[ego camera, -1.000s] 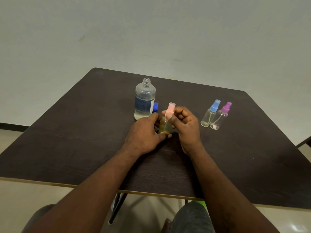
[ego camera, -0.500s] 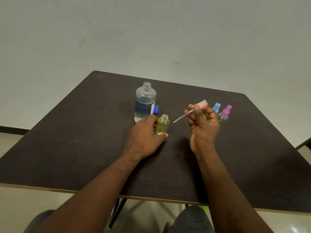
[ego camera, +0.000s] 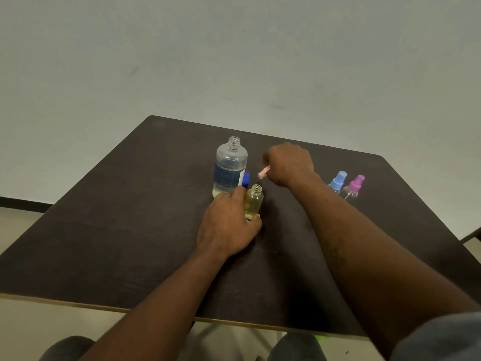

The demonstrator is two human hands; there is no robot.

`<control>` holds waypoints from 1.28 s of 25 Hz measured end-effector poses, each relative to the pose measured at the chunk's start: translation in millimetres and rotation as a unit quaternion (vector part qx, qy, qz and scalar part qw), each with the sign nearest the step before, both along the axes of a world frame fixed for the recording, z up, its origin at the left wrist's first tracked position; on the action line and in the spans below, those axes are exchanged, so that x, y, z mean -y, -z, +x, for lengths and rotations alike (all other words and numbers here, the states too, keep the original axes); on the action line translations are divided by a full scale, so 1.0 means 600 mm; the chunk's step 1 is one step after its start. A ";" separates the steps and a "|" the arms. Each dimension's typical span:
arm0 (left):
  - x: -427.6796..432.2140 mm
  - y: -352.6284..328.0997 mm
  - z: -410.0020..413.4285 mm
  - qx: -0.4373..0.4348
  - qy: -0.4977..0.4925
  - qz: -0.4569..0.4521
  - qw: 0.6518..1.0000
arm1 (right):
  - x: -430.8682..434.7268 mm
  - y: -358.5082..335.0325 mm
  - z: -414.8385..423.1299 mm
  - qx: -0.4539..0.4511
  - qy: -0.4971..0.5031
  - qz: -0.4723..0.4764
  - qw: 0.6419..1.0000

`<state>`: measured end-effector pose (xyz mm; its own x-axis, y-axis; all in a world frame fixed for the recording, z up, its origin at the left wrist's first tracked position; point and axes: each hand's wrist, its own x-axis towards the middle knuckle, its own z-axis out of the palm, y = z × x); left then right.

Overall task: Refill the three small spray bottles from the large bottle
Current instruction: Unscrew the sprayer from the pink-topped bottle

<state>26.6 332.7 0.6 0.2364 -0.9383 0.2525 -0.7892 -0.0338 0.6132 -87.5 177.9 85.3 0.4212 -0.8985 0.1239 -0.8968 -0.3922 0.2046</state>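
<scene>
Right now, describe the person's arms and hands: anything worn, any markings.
The left forearm and right forearm are bare, with no sleeves reaching them. The left hand and right hand show no gloves, rings, watch or bands. Grey fabric at the right upper arm looks like a short sleeve. No markings are visible.

Dark brown wood-grain desk [ego camera: 125,246] with a pale strip along its near edge [ego camera: 78,303] and rounded far corners. Behind it, a plain off-white wall [ego camera: 234,61] bearing a few faint marks. A black skirting board [ego camera: 23,202] meets the beige floor [ego camera: 15,220] at left. Part of some dark furniture [ego camera: 471,237] shows at the right border.
</scene>
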 end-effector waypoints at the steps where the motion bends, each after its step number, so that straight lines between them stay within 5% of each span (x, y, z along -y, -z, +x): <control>1: 0.000 0.000 0.001 -0.002 0.001 0.001 1.000 | 0.007 -0.013 0.013 -0.048 -0.008 -0.005 0.999; 9: -0.001 -0.002 0.002 -0.012 0.006 -0.022 1.000 | 0.020 -0.030 0.083 -0.175 -0.066 -0.038 0.982; 16: 0.002 -0.001 0.005 -0.019 0.014 -0.023 0.999 | 0.022 -0.072 0.065 -0.117 -0.097 -0.032 0.988; 21: 0.001 -0.002 0.004 -0.028 0.016 -0.013 0.999 | -0.040 -0.070 -0.012 0.164 -0.077 -0.078 0.980; 24: 0.000 -0.003 0.002 -0.020 0.015 -0.028 0.999 | -0.106 -0.002 -0.045 0.342 -0.089 -0.105 0.930; 27: 0.001 0.002 0.001 -0.014 0.016 -0.039 0.999 | -0.155 0.083 -0.059 0.509 -0.035 -0.013 0.860; 32: 0.004 0.004 0.002 -0.021 0.017 -0.052 0.998 | -0.188 0.143 -0.076 0.620 -0.034 0.106 0.776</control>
<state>27.9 330.1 -2.1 0.2172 -0.9150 0.3399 -0.7622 0.0586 0.6446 -133.3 290.8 -0.7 0.1428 -0.9351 0.3245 -0.3279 -0.3540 -0.8759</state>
